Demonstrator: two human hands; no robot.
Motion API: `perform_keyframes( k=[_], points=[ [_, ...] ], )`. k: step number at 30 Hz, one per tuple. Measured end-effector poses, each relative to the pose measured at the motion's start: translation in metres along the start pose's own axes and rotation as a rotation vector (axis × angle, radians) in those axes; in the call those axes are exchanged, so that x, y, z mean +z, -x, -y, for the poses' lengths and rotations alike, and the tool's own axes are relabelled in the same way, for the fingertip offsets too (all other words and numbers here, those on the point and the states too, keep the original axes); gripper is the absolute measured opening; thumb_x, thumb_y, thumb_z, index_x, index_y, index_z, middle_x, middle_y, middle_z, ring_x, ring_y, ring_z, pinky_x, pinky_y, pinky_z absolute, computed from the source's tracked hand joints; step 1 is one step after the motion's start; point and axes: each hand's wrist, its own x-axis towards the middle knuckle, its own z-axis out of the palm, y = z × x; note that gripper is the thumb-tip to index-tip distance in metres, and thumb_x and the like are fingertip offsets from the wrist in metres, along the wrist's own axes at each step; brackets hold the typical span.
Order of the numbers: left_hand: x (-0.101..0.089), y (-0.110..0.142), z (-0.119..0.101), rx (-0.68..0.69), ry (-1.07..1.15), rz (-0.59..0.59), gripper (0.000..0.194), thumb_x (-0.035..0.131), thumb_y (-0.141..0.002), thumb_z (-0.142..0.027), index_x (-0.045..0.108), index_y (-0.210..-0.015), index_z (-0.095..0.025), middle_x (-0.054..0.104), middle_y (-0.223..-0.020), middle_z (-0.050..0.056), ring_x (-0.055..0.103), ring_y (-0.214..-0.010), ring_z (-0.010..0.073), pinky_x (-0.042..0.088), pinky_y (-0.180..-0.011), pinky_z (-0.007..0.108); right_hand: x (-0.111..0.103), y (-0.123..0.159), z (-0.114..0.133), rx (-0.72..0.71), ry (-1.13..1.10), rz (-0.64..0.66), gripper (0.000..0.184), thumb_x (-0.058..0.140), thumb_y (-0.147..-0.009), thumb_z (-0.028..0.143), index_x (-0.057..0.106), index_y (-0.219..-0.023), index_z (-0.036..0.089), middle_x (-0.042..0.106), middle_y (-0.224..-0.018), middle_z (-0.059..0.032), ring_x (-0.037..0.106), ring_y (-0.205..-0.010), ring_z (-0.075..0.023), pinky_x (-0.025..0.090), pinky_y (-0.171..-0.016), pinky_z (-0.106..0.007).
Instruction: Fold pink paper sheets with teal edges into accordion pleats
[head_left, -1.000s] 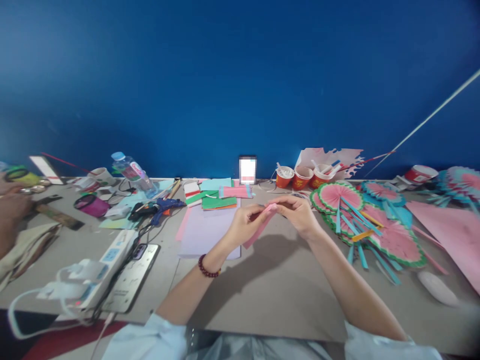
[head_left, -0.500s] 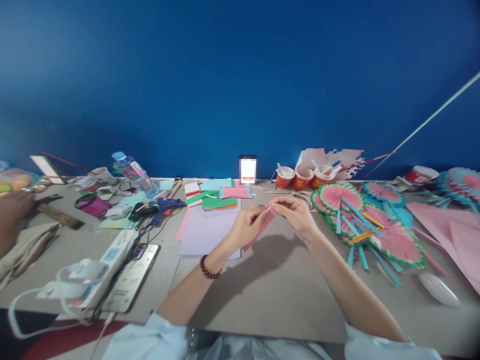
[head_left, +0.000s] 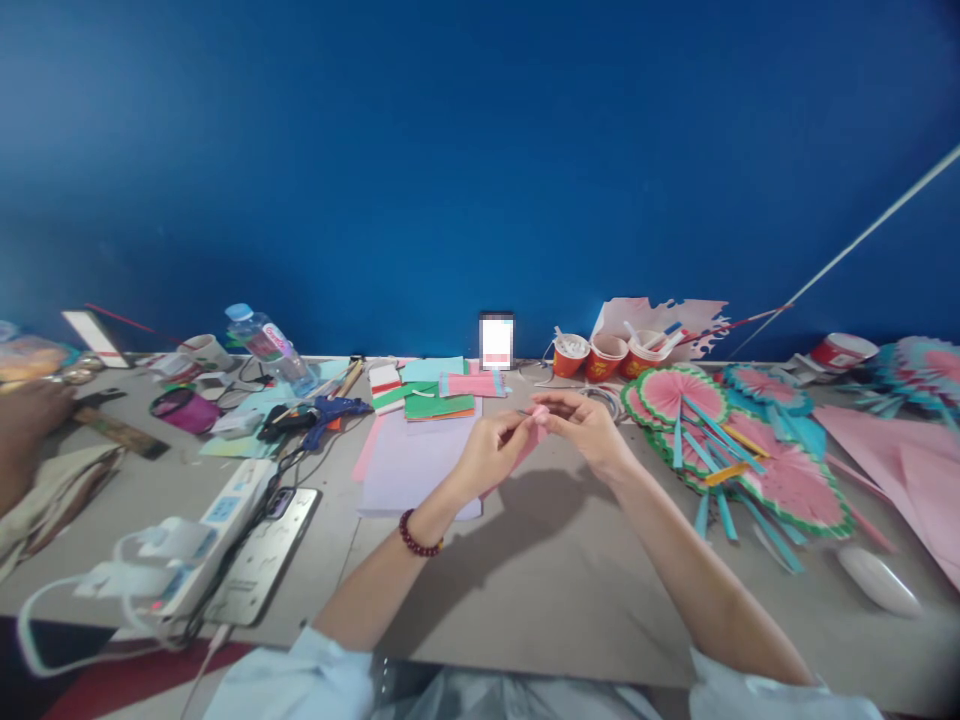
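Note:
Above the middle of the grey table, my left hand (head_left: 491,455) and my right hand (head_left: 585,432) meet at the fingertips. Both pinch a strip of pink paper (head_left: 541,415), which looks bunched or rolled at its upper end. Most of the strip is hidden behind my left fingers. A thin dark object seems to lie by my left fingertips, too small to name. Under and behind my left hand are a lilac sheet (head_left: 412,465), green paper pieces (head_left: 439,403) and a pink strip with blue edges (head_left: 472,384).
Watermelon-like paper fans (head_left: 675,395) and a white computer mouse (head_left: 877,580) lie on the right. Red paper cups (head_left: 606,358) stand at the back. Leftward are a blue glue gun (head_left: 330,412), a phone (head_left: 262,555), a power strip (head_left: 217,530), a bottle (head_left: 270,345) and another person's hand (head_left: 30,425).
The pink strip, stretched out flatter half a second ago, is now bunched between my fingertips. My right hand has shifted slightly left, closer to my left hand.

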Motion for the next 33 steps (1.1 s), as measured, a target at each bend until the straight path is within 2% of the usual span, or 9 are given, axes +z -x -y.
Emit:
perform_keyframes(
  k=[5, 10, 14, 16, 20, 23, 26, 30, 33],
  points=[
    [-0.001, 0.0009, -0.0024, 0.072, -0.038, 0.017, 0.046, 0.036, -0.094, -0.043, 0.064, -0.073, -0.013, 0.058, -0.067, 0.003, 0.047, -0.058, 0.0114, 0.033, -0.055, 0.024, -0.0051, -0.0023, -0.0002, 0.077, -0.006, 0.069, 0.04, 0.076, -0.065, 0.045, 0.072, -0.095, 0.019, 0.073, -0.088, -0.0056, 0.062, -0.075, -0.0158, 0.049, -0.071, -0.03],
    [-0.0012, 0.0034, -0.0003, 0.137, -0.109, 0.008, 0.041, 0.034, -0.096, -0.039, 0.066, -0.085, -0.015, 0.06, -0.072, 0.005, 0.05, -0.064, 0.0142, 0.037, -0.062, 0.026, -0.0057, -0.0016, 0.0015, 0.111, -0.08, 0.078, 0.029, 0.078, -0.062, 0.043, 0.074, -0.08, 0.02, 0.072, -0.078, -0.0021, 0.06, -0.071, -0.0141, 0.046, -0.069, -0.027],
    [0.0, 0.0027, 0.0011, 0.11, -0.11, -0.009, 0.042, 0.036, -0.095, -0.041, 0.067, -0.083, -0.015, 0.059, -0.068, 0.004, 0.05, -0.062, 0.0142, 0.037, -0.06, 0.026, -0.0028, 0.0005, 0.0021, 0.071, -0.12, 0.014, 0.024, 0.08, -0.059, 0.04, 0.074, -0.074, 0.022, 0.073, -0.079, -0.0021, 0.062, -0.075, -0.0158, 0.047, -0.077, -0.031],
    [0.0007, 0.0015, 0.0005, 0.075, -0.096, 0.007, 0.039, 0.04, -0.093, -0.042, 0.068, -0.089, -0.015, 0.062, -0.071, 0.004, 0.052, -0.064, 0.0148, 0.039, -0.061, 0.026, -0.0019, 0.0007, 0.0015, 0.042, -0.116, -0.024, 0.023, 0.08, -0.059, 0.04, 0.073, -0.072, 0.022, 0.072, -0.076, -0.0018, 0.062, -0.073, -0.0156, 0.048, -0.077, -0.031],
    [0.0013, -0.0005, -0.0015, -0.011, 0.042, 0.057, 0.034, 0.054, -0.087, -0.041, 0.066, -0.108, -0.017, 0.07, -0.096, 0.006, 0.061, -0.081, 0.0186, 0.046, -0.071, 0.026, -0.0043, -0.0017, -0.0005, 0.0, -0.125, -0.103, 0.024, 0.079, -0.061, 0.042, 0.071, -0.072, 0.021, 0.07, -0.073, -0.0007, 0.061, -0.068, -0.0139, 0.048, -0.071, -0.029],
    [0.0013, -0.0008, -0.0008, -0.06, 0.163, 0.072, 0.036, 0.056, -0.086, -0.039, 0.064, -0.112, -0.017, 0.069, -0.107, 0.007, 0.063, -0.093, 0.0206, 0.048, -0.079, 0.027, -0.0083, -0.0043, -0.0011, -0.015, -0.132, -0.111, 0.026, 0.078, -0.062, 0.042, 0.071, -0.074, 0.02, 0.068, -0.073, -0.0003, 0.059, -0.067, -0.0126, 0.047, -0.069, -0.027],
    [0.0014, -0.0006, 0.0021, -0.1, 0.194, 0.053, 0.034, 0.059, -0.083, -0.039, 0.068, -0.105, -0.016, 0.071, -0.102, 0.007, 0.065, -0.09, 0.0205, 0.05, -0.077, 0.026, -0.0105, -0.0055, -0.0001, -0.043, -0.121, -0.11, 0.027, 0.078, -0.063, 0.043, 0.07, -0.075, 0.02, 0.068, -0.074, -0.0004, 0.058, -0.066, -0.0121, 0.046, -0.067, -0.026],
    [0.0008, -0.0005, 0.0024, -0.205, 0.264, 0.042, 0.033, 0.062, -0.08, -0.042, 0.071, -0.095, -0.014, 0.072, -0.082, 0.007, 0.065, -0.07, 0.0165, 0.049, -0.062, 0.023, -0.0101, -0.0047, 0.0018, -0.055, -0.119, -0.11, 0.025, 0.078, -0.063, 0.041, 0.071, -0.073, 0.02, 0.067, -0.074, -0.0005, 0.058, -0.065, -0.0115, 0.046, -0.065, -0.025],
    [-0.0002, -0.0009, -0.0009, -0.269, 0.303, 0.045, 0.033, 0.064, -0.078, -0.044, 0.072, -0.088, -0.013, 0.071, -0.074, 0.006, 0.065, -0.064, 0.0151, 0.049, -0.058, 0.022, -0.0096, -0.0038, 0.0022, -0.062, -0.114, -0.108, 0.024, 0.078, -0.064, 0.04, 0.071, -0.074, 0.02, 0.067, -0.074, -0.0005, 0.057, -0.065, -0.0112, 0.045, -0.065, -0.024]
  ],
)
